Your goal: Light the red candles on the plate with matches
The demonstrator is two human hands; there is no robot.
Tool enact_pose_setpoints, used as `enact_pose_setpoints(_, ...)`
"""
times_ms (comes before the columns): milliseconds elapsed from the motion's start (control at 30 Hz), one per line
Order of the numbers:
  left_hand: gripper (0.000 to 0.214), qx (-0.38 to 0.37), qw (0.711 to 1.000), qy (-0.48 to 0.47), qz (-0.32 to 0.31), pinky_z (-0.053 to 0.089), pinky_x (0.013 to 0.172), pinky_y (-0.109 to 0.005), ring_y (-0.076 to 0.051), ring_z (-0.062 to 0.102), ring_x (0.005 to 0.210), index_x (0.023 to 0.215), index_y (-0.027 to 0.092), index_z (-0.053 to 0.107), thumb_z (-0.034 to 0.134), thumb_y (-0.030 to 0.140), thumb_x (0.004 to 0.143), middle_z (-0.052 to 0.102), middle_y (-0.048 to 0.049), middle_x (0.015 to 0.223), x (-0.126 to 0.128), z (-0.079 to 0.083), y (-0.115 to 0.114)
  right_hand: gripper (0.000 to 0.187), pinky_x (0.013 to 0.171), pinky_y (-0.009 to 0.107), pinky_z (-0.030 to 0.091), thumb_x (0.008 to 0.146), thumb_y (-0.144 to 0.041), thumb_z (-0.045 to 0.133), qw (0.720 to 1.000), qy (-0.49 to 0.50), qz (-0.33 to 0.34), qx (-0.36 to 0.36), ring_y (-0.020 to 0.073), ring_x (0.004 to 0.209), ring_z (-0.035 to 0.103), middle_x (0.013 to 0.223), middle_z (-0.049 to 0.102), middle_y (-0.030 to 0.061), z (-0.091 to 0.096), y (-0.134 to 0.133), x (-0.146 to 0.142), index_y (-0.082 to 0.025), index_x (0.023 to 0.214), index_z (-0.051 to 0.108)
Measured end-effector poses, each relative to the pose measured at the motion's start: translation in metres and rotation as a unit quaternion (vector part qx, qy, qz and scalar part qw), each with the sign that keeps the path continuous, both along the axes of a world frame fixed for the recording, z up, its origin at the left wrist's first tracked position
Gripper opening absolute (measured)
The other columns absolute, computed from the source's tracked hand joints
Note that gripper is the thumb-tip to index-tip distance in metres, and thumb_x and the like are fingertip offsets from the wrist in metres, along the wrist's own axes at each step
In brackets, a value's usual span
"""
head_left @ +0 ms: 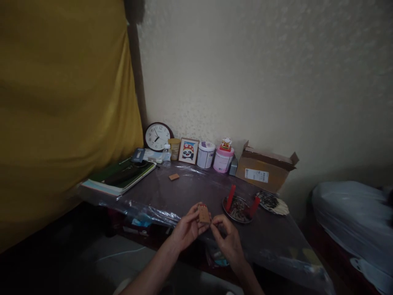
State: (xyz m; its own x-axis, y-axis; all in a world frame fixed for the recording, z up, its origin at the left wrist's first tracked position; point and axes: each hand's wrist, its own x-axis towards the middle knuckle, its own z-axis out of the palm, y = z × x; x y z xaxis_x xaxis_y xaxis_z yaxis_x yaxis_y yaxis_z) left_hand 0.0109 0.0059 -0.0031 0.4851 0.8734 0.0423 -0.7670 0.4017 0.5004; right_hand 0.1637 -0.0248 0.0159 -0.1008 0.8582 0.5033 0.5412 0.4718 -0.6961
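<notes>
My left hand (pixel 188 230) pinches a small brown box (pixel 204 214), which looks like a matchbox, and holds it upright over the near edge of a dark table (pixel 196 190) covered in clear plastic. My right hand (pixel 229 239) is beside it, fingers curled, the fingertips touching the box's lower right corner. Just beyond my hands a round metal tray (pixel 238 209) holds dark bits and two red candles (pixel 230 196). A pile of matchsticks (pixel 273 203) lies to the tray's right.
A second small brown box (pixel 173 176) lies on the table. Along the wall stand a clock (pixel 157 137), a framed panda picture (pixel 188 150), jars, a pink tub (pixel 223 159) and an open cardboard box (pixel 264 168). Books (pixel 121 177) lie left. Yellow cloth hangs left.
</notes>
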Motion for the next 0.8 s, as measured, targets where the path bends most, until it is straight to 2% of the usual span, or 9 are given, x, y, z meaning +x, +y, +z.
enact_pose_setpoints(500,0.024,0.001,1.0,0.002,-0.01,0.04,0.085,-0.033,-0.019,0.063,0.09,0.106,0.025,0.05,0.052,0.023,0.082,0.064,-0.0053,0.099,0.0015,0.0031,-0.0033,0.005,0.067,0.023,0.045,0.08,-0.023,0.053,1.0,-0.007,-0.023,0.017,0.0148,0.071,0.059,0.073,0.06,0.0003,0.002,-0.0011,-0.0007,-0.02,0.076,0.053)
enact_pose_setpoints(800,0.021,-0.011,1.0,-0.001,0.0,0.042,0.084,-0.033,-0.019,0.063,0.09,0.103,0.023,0.05,0.051,0.021,0.082,0.065,-0.0058,0.098,0.0037,-0.0007,-0.0012,0.004,0.069,0.024,0.046,0.081,-0.023,0.052,0.999,-0.006,-0.019,0.029,0.0152,0.073,0.059,0.076,0.061,0.0011,0.0004,-0.0004,0.0002,-0.02,0.078,0.053)
